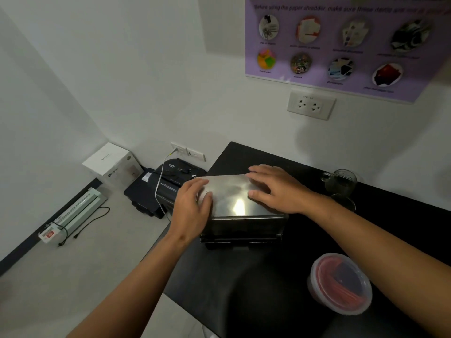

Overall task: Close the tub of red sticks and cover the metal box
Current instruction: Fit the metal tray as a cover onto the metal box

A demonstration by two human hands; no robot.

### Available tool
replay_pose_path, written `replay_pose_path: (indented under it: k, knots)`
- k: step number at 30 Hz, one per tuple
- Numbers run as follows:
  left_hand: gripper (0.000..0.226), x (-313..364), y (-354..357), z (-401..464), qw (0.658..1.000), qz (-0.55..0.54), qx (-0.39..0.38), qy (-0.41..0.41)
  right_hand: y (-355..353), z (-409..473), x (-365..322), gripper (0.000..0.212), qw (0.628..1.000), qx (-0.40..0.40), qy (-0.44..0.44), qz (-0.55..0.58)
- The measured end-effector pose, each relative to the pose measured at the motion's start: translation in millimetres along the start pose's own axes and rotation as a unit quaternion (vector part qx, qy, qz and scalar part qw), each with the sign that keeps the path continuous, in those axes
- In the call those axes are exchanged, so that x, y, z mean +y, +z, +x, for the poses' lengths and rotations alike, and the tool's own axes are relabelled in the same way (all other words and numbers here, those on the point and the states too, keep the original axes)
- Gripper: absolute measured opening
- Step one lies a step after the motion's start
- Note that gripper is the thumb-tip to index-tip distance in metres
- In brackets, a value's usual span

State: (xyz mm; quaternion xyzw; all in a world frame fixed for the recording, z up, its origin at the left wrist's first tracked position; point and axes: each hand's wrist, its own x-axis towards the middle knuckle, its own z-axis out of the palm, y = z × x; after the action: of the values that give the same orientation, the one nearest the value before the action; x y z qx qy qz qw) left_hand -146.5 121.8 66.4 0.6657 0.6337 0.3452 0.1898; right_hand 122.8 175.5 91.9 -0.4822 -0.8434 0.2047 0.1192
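Note:
A shiny metal box [241, 225] stands on the black table [244, 289] with its flat metal lid [231, 196] lying on top. My left hand [192, 206] rests on the lid's left edge, fingers curled over the side. The lid's right part lies under my right hand [275, 189], palm down, fingers spread. Nearer to me at the right sits a round clear plastic tub [340, 284] of red sticks, with a clear lid on it.
A glass mug [341, 182] stands on the table behind my right forearm. Left of the table, on the floor, are a black paper shredder [170, 184] with a white cable, a white carton [112, 164] and a white laminator [75, 211]. Wall sockets [311, 106] and a purple poster hang above.

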Motion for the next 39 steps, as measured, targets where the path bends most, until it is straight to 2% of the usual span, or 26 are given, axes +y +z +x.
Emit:
replay_pose_path:
  k: [2, 6, 11, 18, 21, 23, 25, 29, 32, 35, 37, 39]
  knots:
    - [0.040, -14, -3, -9, 0.998, -0.029, 0.010, -0.046, 4, 16, -21, 0.054, 0.998, -0.034, -0.042, 0.008]
    - [0.033, -26, -7, -30, 0.977, -0.161, -0.004, -0.142, 15, 54, -62, 0.049, 0.989, -0.099, -0.107, -0.019]
    - [0.035, -29, -9, -36, 0.968, -0.197, -0.016, -0.157, 32, 78, -85, 0.038, 0.985, -0.120, -0.117, -0.039]
    - [0.041, -23, -12, -34, 0.965, -0.193, -0.021, -0.174, 44, 74, -81, 0.048, 0.989, -0.108, -0.096, -0.028]
    - [0.042, -27, -11, -36, 0.964, -0.196, -0.025, -0.178, 43, 63, -83, 0.038, 0.992, -0.081, -0.092, -0.029]
    - [0.041, -30, -9, -39, 0.965, -0.198, -0.032, -0.170, 40, 51, -77, 0.036, 0.994, -0.066, -0.076, -0.037]
    - [0.043, -33, -6, -43, 0.965, -0.201, -0.040, -0.164, 37, 35, -66, 0.044, 0.996, -0.060, -0.047, -0.040]
    - [0.045, -33, -1, -51, 0.962, -0.201, -0.059, -0.175, 30, 0, -41, 0.058, 0.997, -0.034, 0.061, -0.021]
    - [0.062, -27, 4, -57, 0.970, -0.163, -0.071, -0.163, 33, -27, -26, 0.065, 0.991, 0.017, 0.132, -0.004]
    - [0.076, -23, 10, -61, 0.984, -0.111, -0.080, -0.114, 38, -53, -14, 0.077, 0.974, 0.064, 0.189, 0.106]
    - [0.085, -23, 13, -62, 0.987, -0.099, -0.070, -0.109, 44, -67, -11, 0.087, 0.958, 0.074, 0.209, 0.183]
    - [0.085, -23, 15, -61, 0.987, -0.096, -0.066, -0.111, 52, -77, -11, 0.094, 0.945, 0.085, 0.222, 0.224]
